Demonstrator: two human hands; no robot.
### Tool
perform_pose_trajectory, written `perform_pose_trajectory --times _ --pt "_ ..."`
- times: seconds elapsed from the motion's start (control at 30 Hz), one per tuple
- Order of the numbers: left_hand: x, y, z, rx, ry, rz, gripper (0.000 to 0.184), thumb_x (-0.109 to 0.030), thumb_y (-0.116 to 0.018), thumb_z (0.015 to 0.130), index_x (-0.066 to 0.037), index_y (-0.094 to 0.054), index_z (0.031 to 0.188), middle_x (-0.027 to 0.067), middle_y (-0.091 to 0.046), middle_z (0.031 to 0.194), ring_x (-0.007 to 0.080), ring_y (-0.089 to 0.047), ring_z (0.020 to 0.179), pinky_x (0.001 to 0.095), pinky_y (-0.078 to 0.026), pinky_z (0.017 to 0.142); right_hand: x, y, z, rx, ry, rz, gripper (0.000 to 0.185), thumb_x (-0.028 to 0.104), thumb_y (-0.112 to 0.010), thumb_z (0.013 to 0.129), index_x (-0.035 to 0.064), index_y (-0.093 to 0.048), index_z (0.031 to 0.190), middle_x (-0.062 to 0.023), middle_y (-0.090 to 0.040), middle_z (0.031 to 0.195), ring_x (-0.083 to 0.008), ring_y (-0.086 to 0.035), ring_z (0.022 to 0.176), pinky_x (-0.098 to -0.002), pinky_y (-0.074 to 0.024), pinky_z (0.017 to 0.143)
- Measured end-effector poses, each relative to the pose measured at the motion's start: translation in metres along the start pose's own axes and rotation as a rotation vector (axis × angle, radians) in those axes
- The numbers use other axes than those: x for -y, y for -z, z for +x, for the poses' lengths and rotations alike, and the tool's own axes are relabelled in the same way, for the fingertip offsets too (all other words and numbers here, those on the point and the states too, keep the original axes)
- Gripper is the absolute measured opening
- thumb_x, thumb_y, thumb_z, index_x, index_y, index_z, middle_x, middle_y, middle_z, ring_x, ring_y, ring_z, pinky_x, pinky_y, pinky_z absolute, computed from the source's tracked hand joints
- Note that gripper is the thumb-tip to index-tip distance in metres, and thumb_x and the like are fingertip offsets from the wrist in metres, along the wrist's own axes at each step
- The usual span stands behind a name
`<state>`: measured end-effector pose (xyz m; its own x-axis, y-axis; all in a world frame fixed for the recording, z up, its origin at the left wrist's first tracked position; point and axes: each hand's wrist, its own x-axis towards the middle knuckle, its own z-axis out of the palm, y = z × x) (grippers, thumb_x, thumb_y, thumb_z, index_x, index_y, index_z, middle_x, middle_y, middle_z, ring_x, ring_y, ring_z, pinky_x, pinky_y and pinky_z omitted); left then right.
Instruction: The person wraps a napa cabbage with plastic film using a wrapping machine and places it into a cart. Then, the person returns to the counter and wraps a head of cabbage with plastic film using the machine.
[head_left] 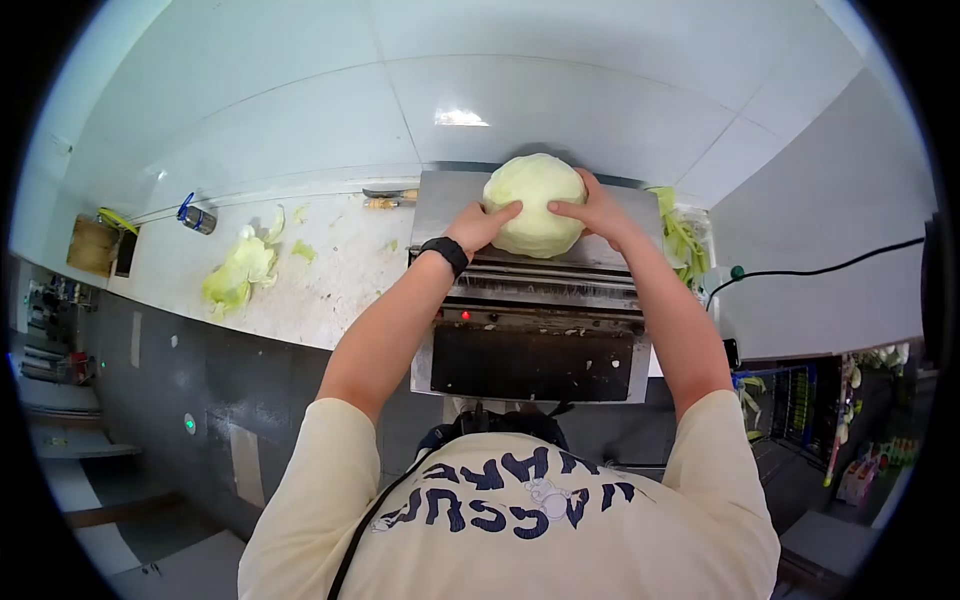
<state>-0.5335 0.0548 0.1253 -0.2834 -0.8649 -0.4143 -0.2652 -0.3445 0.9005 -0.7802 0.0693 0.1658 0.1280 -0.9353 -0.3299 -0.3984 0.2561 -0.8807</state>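
A pale green cabbage [536, 195] rests on the metal top of a machine [450, 200] that looks like a film wrapper. My left hand [478, 226] grips the cabbage's left side, thumb pointing inward, with a black watch [446, 255] on that wrist. Around the right side curves my right hand [598, 210], its thumb lying on the front of the cabbage. The fingers of both hands are partly hidden behind it. Just in front of the cabbage run the machine's rollers [545, 283], then a red light [465, 315] and a dark flat plate [530, 362].
Loose cabbage leaves [243, 270] lie on the white counter [335, 270] at left, near a dark jar [196, 215]. Wooden-handled knives [388, 198] lie beside the machine. More leaves [683, 240] are at its right. A black cable [820, 270] crosses the right side.
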Motion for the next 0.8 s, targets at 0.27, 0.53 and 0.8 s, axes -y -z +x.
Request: perform_pose_trajectory --times 0.27,0.53,0.8 --pt "-0.006 -0.006 -0.001 -0.044 0.054 0.264 0.092 -0.063 -0.066 0.087 0.019 -0.054 0.126 0.0275 -0.065 0.119 0.0287 -0.064 0.110 0.0368 -0.050 0.094 -0.020 0.005 0.015 0.016 0.074 -0.007 0.103 0.049 -0.083 0.075 0.0032 -0.030 0.150 -0.0224 -0.054 0.135 -0.0314 -0.059 0.118 -0.0404 -0.0563 0.082" --pt "-0.012 -0.014 -0.014 -0.110 -0.037 0.475 0.087 -0.066 -0.063 0.087 0.014 -0.063 0.119 0.0280 -0.070 0.110 0.0351 -0.069 0.104 0.0402 -0.053 0.091 -0.034 0.010 0.023 0.011 0.202 -0.123 0.097 0.047 -0.080 0.080 -0.0005 -0.031 0.149 -0.0260 -0.053 0.139 -0.0361 -0.053 0.128 -0.0425 -0.0428 0.107" --pt "-0.011 -0.032 -0.019 -0.250 -0.138 0.384 0.075 -0.062 -0.064 0.085 0.010 -0.070 0.105 0.0298 -0.071 0.097 0.0416 -0.070 0.096 0.0436 -0.054 0.085 -0.035 0.014 0.020 -0.032 0.245 -0.085 0.091 0.043 -0.081 0.080 -0.0024 -0.038 0.146 -0.0238 -0.053 0.139 -0.0336 -0.053 0.128 -0.0413 -0.0440 0.106"
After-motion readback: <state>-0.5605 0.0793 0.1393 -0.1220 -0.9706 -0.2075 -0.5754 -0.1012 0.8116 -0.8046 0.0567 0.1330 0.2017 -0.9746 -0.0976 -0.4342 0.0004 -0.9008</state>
